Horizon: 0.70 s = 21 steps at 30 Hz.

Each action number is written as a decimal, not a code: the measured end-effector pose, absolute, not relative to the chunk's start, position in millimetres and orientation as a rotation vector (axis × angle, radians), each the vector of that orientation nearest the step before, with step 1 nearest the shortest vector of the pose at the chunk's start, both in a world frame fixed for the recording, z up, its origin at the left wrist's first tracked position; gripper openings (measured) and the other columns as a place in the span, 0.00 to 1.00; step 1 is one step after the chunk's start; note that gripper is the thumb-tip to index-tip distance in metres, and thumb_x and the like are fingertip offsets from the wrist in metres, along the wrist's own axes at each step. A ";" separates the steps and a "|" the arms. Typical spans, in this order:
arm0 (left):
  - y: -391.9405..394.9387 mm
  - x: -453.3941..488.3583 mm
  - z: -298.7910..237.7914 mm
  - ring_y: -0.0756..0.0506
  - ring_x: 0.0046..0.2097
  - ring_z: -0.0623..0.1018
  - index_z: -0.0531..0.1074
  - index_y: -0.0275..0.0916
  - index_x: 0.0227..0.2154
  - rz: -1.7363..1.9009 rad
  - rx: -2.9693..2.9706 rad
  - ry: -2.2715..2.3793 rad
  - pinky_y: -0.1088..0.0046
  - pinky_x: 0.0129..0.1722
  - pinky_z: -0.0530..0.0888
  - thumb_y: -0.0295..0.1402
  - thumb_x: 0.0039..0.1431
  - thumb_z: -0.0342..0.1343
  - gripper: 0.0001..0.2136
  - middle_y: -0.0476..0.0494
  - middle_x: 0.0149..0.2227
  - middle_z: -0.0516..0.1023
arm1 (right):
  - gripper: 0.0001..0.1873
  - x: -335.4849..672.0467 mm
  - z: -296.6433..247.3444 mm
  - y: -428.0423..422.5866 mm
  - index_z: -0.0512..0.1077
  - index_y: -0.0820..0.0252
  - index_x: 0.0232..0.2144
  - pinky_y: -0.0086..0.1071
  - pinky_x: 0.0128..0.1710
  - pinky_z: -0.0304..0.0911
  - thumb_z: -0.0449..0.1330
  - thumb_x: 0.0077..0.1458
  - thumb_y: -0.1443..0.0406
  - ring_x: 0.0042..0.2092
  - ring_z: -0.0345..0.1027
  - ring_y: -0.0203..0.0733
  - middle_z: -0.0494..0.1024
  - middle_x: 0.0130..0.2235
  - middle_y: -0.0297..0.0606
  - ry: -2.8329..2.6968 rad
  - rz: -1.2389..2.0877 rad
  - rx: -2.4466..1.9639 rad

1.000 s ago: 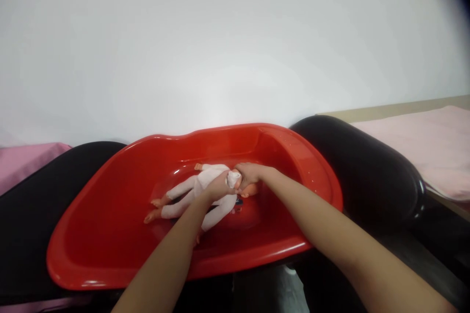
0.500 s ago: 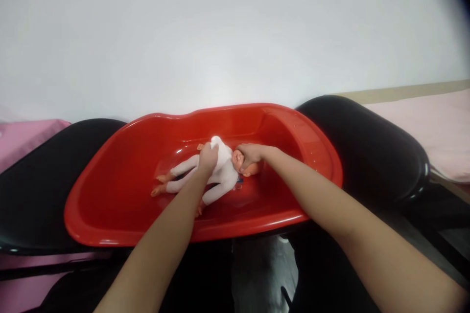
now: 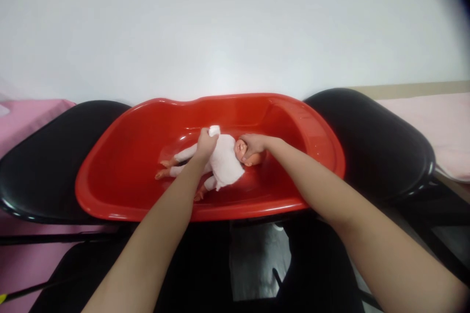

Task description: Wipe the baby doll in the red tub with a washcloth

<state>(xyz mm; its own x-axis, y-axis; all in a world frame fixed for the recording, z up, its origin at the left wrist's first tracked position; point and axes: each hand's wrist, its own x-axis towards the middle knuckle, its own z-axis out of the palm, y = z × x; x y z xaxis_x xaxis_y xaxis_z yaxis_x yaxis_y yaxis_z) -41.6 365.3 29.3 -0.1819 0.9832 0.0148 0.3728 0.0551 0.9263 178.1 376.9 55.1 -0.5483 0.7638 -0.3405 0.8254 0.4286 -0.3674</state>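
Note:
A small baby doll [image 3: 223, 164] in a white suit lies on its back inside a red plastic tub [image 3: 121, 176], head to the right, legs to the left. My left hand [image 3: 205, 145] is closed round a small white cloth [image 3: 214, 130] and presses it on the doll's far shoulder and chest. My right hand [image 3: 252, 144] is closed round the doll's head, whose face shows beside the fingers. Both forearms reach in from the bottom of the view.
The tub rests across two black chair seats, one at the left [image 3: 47, 156] and one at the right [image 3: 370, 142]. A white wall stands behind. Pink fabric lies at the far left [image 3: 22, 117] and the far right [image 3: 436, 122].
My left hand has carried the white cloth from the doll's face across the chest to the far shoulder. My right hand has kept hold of the head. The view has tipped downward.

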 end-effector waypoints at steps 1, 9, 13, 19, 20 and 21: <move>364.4 -38.7 29.9 0.38 0.53 0.73 0.65 0.33 0.53 1.119 1.434 1.647 0.62 0.53 0.68 0.33 0.53 0.59 0.24 0.32 0.52 0.72 | 0.37 178.4 53.6 377.7 0.69 0.59 0.47 0.32 0.38 0.65 0.72 0.35 0.52 0.45 0.72 0.50 0.76 0.48 0.43 2.553 -0.751 1.430; 366.1 -33.9 26.2 0.39 0.69 0.51 0.57 0.34 0.63 0.781 2.058 1.517 0.65 0.66 0.52 0.20 0.48 0.56 0.37 0.34 0.69 0.49 | 0.34 178.9 53.2 378.1 0.69 0.59 0.44 0.33 0.37 0.63 0.72 0.35 0.52 0.42 0.71 0.48 0.76 0.44 0.42 2.561 -0.772 1.405; 364.6 -37.5 21.2 0.31 0.70 0.42 0.58 0.39 0.64 0.302 2.263 1.535 0.52 0.66 0.47 0.33 0.45 0.66 0.41 0.34 0.70 0.46 | 0.35 179.0 52.7 378.7 0.68 0.59 0.45 0.33 0.37 0.63 0.72 0.36 0.50 0.42 0.70 0.49 0.75 0.45 0.42 2.566 -0.722 1.403; 358.2 -28.2 4.3 0.27 0.69 0.40 0.47 0.41 0.68 -0.051 2.301 1.482 0.44 0.63 0.47 0.46 0.39 0.69 0.54 0.30 0.71 0.36 | 0.36 180.6 48.9 380.4 0.68 0.59 0.46 0.34 0.38 0.63 0.71 0.36 0.49 0.43 0.70 0.49 0.75 0.46 0.43 2.578 -0.712 1.398; 357.6 -26.3 1.5 0.28 0.69 0.40 0.47 0.42 0.68 -0.048 2.319 1.475 0.44 0.63 0.47 0.46 0.40 0.69 0.53 0.31 0.71 0.36 | 0.36 180.4 48.8 380.3 0.68 0.59 0.47 0.34 0.38 0.63 0.71 0.37 0.50 0.43 0.70 0.49 0.75 0.46 0.43 2.576 -0.714 1.400; 357.2 -24.8 -1.2 0.29 0.70 0.40 0.48 0.41 0.67 -0.032 2.341 1.464 0.46 0.63 0.46 0.46 0.41 0.68 0.52 0.32 0.71 0.37 | 0.36 180.1 48.9 380.2 0.68 0.59 0.47 0.34 0.39 0.63 0.71 0.37 0.50 0.43 0.71 0.50 0.75 0.46 0.43 2.577 -0.717 1.403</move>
<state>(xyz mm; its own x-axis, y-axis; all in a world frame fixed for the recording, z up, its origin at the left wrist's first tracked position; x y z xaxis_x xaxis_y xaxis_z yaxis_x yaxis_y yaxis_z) -24.8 357.2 -1.2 0.4576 0.8626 -0.2157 0.8712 -0.3865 0.3027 180.1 380.2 48.9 -0.5628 0.7608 -0.3233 0.8184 0.4579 -0.3472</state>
